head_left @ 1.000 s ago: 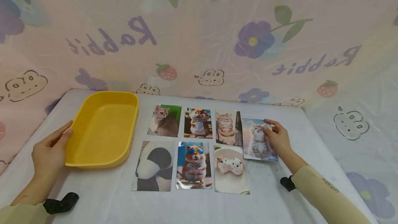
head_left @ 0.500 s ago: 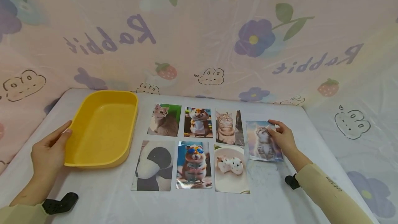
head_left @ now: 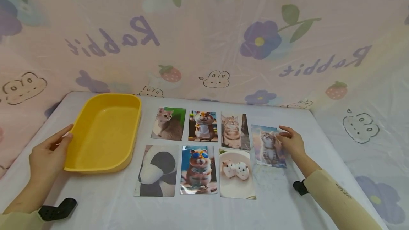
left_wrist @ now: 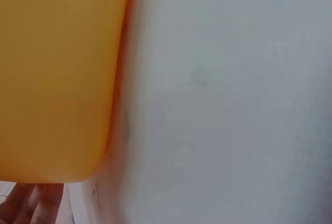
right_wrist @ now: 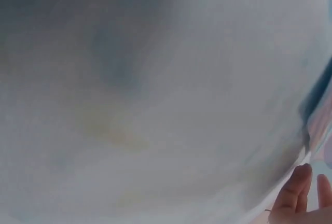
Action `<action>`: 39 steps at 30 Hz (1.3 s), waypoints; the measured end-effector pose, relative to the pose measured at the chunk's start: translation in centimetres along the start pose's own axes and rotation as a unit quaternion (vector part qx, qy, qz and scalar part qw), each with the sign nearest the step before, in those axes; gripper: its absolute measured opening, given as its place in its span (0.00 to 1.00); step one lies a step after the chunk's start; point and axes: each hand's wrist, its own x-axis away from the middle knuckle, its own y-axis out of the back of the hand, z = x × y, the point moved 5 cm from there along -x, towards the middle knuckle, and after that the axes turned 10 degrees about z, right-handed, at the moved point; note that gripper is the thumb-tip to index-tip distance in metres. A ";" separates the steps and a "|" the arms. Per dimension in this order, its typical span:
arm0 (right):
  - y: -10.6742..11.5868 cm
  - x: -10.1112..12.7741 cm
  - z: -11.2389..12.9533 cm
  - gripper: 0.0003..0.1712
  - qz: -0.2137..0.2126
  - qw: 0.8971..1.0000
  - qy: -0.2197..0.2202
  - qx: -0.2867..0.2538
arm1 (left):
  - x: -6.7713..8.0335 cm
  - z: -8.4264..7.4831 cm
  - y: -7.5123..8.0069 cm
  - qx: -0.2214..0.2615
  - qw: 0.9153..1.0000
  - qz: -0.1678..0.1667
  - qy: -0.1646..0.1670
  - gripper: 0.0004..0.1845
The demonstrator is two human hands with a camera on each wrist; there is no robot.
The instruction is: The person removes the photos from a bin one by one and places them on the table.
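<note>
At the left of the head view, my left hand grips the left rim of a yellow plastic tray, thumb on top. The left wrist view shows the tray's outer wall with fingertips below it. On the right, my right hand is at the right edge of a kitten photo card, which lies slightly tilted on the table. Its fingertips overlap that edge in the head view. In the right wrist view the thumb and fingers stand apart, with no card visible between them.
Two rows of photo cards lie left of the kitten card: a cat, an aproned hamster and a striped cat behind; a black-and-white picture, a sunglasses hamster and two white hamsters in front. A printed curtain hangs behind the white table.
The kitten card first shifted right, off the striped cat card's edge, then settled slightly left with a tilt. My right hand moved right with it and loosened. The left hand stayed at the tray.
</note>
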 end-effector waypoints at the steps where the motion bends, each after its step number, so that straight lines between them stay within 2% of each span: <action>1: 0.1 0.1 0.0 0.31 -0.001 1.000 -0.001 0.003 | 0.0 -0.1 0.0 -0.005 1.000 0.000 -0.006 0.24; 8: 0.7 0.0 0.0 0.31 -0.025 1.000 0.008 0.005 | -0.1 -0.1 0.1 -0.012 1.000 -0.004 0.001 0.25; 16: 0.7 -0.1 0.6 0.31 -0.029 0.999 0.030 -0.010 | -0.3 -0.3 0.1 -0.029 1.000 0.002 0.011 0.26; 20: 0.5 -0.1 1.3 0.30 -0.030 0.998 0.055 -0.023 | -0.4 -0.4 0.0 -0.033 0.999 -0.005 0.000 0.26; 23: 0.2 0.0 1.9 0.30 -0.027 0.996 0.070 -0.038 | -0.5 -0.7 0.0 -0.061 0.998 -0.007 -0.034 0.25; 28: -0.4 0.5 2.8 0.29 -0.024 0.994 0.102 -0.045 | -0.3 -1.7 -0.1 -0.129 0.986 0.006 -0.109 0.24; 34: -1.7 1.4 4.3 0.25 -0.039 0.989 0.142 -0.002 | -0.3 -2.7 0.0 -0.194 0.972 0.023 -0.130 0.26; 39: -3.3 2.1 6.0 0.22 -0.039 0.984 0.174 0.016 | 0.3 -4.2 -0.4 -0.234 0.958 0.013 -0.165 0.25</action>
